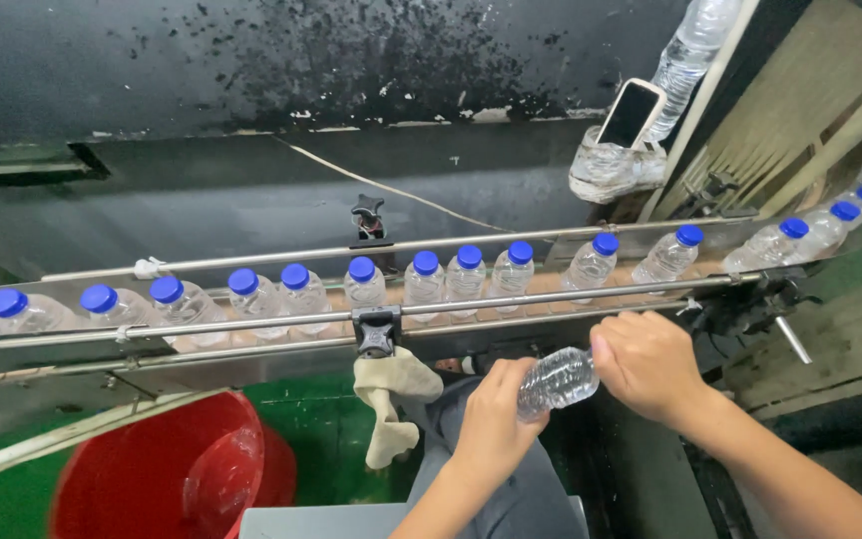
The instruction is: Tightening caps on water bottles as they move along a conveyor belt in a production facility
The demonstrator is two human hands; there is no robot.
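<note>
Clear plastic bottle point(557, 380) held sideways between left hand point(496, 419) and right hand point(647, 362).

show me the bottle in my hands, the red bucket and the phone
bottle point(558, 381), head view, ribbed clear body between both hands
red bucket point(142, 469), head view, inner wall
phone point(631, 113), head view, screen

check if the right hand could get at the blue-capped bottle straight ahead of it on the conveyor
Probably not right away: the right hand grips a clear bottle, and a guide rail crosses the blue-capped bottle.
</note>
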